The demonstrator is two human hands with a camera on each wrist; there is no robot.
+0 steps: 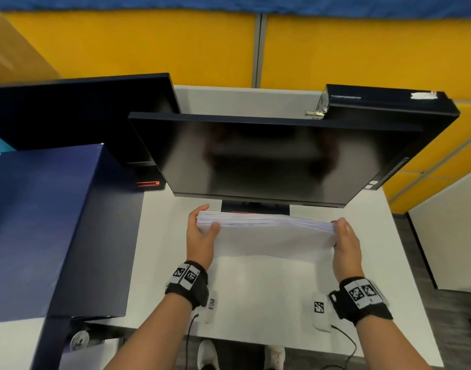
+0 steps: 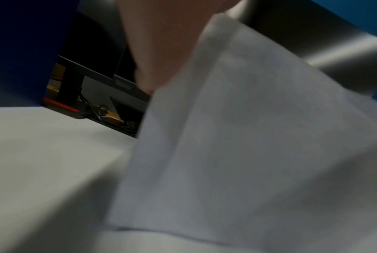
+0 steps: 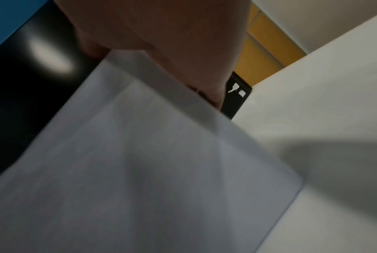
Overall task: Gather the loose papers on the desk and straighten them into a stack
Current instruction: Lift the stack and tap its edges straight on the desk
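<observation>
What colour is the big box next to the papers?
Dark blue. The box stands on the left of the desk, seen best in the head view.

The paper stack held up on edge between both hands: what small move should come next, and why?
Probably a light tap of the stack down on the desk. The left hand and right hand grip its two ends, and the top edge looks slightly uneven, so tapping should level the sheets.
</observation>
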